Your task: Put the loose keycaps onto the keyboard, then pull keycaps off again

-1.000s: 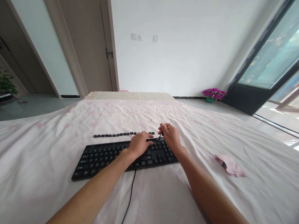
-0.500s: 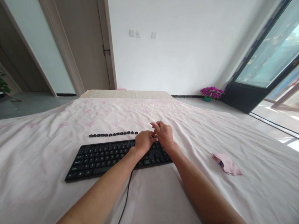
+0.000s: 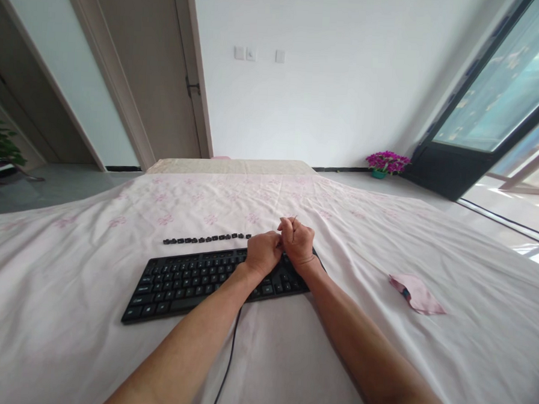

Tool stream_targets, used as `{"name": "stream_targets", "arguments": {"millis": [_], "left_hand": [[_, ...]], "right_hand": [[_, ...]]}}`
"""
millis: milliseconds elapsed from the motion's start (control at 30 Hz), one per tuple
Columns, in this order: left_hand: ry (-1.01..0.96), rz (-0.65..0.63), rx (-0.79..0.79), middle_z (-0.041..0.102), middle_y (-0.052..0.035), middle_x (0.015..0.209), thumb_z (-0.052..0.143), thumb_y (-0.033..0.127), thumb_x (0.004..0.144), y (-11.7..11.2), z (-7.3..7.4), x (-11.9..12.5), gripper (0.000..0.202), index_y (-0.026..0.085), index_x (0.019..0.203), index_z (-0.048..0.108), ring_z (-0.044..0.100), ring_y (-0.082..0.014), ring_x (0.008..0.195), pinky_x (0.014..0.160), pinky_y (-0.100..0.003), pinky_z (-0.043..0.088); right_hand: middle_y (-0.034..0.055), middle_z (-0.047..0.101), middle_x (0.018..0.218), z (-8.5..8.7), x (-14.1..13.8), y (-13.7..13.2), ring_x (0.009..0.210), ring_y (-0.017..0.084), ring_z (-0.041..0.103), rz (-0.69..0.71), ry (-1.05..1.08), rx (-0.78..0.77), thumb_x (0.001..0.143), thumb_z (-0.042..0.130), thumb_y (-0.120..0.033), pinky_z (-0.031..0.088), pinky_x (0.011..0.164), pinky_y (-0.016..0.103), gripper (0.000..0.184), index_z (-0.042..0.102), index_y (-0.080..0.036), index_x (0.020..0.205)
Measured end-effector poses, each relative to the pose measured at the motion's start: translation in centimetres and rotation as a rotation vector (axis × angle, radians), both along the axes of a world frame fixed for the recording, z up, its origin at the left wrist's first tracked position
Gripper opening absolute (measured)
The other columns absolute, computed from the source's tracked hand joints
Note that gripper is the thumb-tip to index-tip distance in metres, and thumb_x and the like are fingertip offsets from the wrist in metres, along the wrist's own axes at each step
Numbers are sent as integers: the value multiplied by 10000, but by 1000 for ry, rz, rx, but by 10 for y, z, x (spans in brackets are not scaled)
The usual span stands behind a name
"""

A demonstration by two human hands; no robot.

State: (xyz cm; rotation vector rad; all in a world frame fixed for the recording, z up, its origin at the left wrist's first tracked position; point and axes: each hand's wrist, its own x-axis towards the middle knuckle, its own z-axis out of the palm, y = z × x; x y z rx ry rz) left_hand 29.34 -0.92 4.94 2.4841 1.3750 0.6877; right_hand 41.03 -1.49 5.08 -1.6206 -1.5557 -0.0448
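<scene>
A black keyboard (image 3: 184, 282) lies on the pale bedsheet, its right part under my hands. My left hand (image 3: 263, 252) is closed over the upper right keys, its fingertips meeting those of my right hand; what they pinch is hidden. My right hand (image 3: 298, 241) is curled round a thin, slender tool (image 3: 295, 218), of which only a narrow tip shows above the fingers; I cannot make out its kind. Beyond the keyboard's back edge, several small black keycaps (image 3: 208, 239) are lined up in a row.
A folded pink cloth (image 3: 418, 294) with a dark patch lies on the sheet (image 3: 352, 254) to the right. The keyboard's cable (image 3: 229, 362) runs toward me between my forearms. Past the bed stand a potted purple flower (image 3: 388, 162), a door (image 3: 145, 63) and a white wall.
My right hand has turned and closed further, and the tool's tip now leans right and shows less. My left hand stays beside it. The whole view has shifted slightly.
</scene>
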Motion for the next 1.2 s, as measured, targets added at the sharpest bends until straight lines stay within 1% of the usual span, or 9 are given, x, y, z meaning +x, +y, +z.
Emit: {"name": "stream_targets", "arguments": {"millis": [167,300,400,533,667,767,900,1033,1200], "left_hand": [[-159,-43,-15,707,-9,873,550,382,848,5,-8,-4,202,236,858,688,645,-176,800,683,-263,429],[-285,-163,-107,709,9,877,642,262,776,11,-13,-6,130,221,892,683,641,-144,793,727,-243,458],[-349,-152,-183,714,7,848,653,192,745,15,-15,-6,175,204,916,685,647,-140,803,757,-242,478],[-331,-130,-205,718,0,818,626,146,736,17,-14,-8,199,200,912,702,656,-142,780,754,-242,493],[-345,-95,-172,727,-5,899,571,176,791,15,-6,-17,196,215,926,708,661,-138,776,759,-243,497],[-316,-61,-164,728,-4,901,581,226,803,11,-1,-34,177,235,921,714,664,-155,779,756,-259,500],[-263,-45,-118,729,2,893,588,222,799,1,4,-64,161,254,886,721,664,-175,824,777,-278,499],[-255,-62,-53,724,11,907,586,196,797,-12,4,-92,167,261,878,718,659,-172,848,803,-283,494],[-304,-50,-27,717,15,913,578,197,810,-25,-1,-112,157,258,858,715,658,-167,862,808,-288,495]], "right_hand": [[36,660,644,5,1,-1,674,155,646,9,154,34,949,241,-540,438,688,228,565,620,-209,692],[7,593,530,9,0,-4,546,133,596,5,313,51,945,226,-572,448,665,233,583,580,-209,657],[-11,582,504,17,-2,-10,513,113,570,26,338,61,956,223,-552,434,668,224,576,587,-204,676],[-3,605,535,37,1,-16,635,129,606,-8,173,21,977,186,-497,401,705,222,585,649,-213,760],[-12,629,578,53,18,-15,660,145,598,69,-19,-183,958,321,-442,367,644,232,426,691,-233,925],[9,667,661,49,29,-13,660,143,590,149,-97,-376,920,417,-377,352,613,234,333,706,-212,896],[34,699,777,36,32,-14,739,169,600,141,-225,-525,811,584,-436,348,624,245,253,729,-228,817],[25,704,802,31,25,-17,772,183,602,148,-324,-568,738,654,-395,333,605,254,177,739,-258,811],[48,706,796,34,19,-18,771,192,607,117,-389,-561,741,605,-281,332,602,258,161,745,-235,806]]}}
